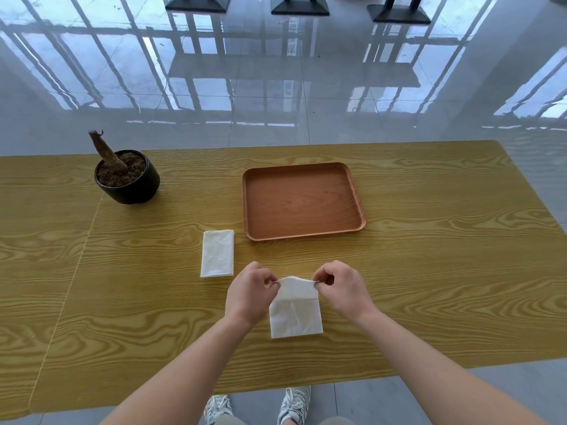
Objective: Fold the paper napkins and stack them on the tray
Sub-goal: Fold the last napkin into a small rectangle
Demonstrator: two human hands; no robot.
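A white paper napkin (296, 314) lies near the front middle of the wooden table (445, 271), its far edge lifted off the surface. My left hand (250, 291) pinches the napkin's far left corner and my right hand (340, 286) pinches its far right corner. A small pile of white napkins (217, 253) lies flat to the left, just beyond my left hand. The brown rectangular tray (302, 200) sits farther back at the centre with nothing in it.
A black pot (129, 180) of soil with a dry stem stands at the back left of the table. Glossy tiled floor and dark stand bases lie beyond the far edge. My shoes (257, 406) show below the near edge.
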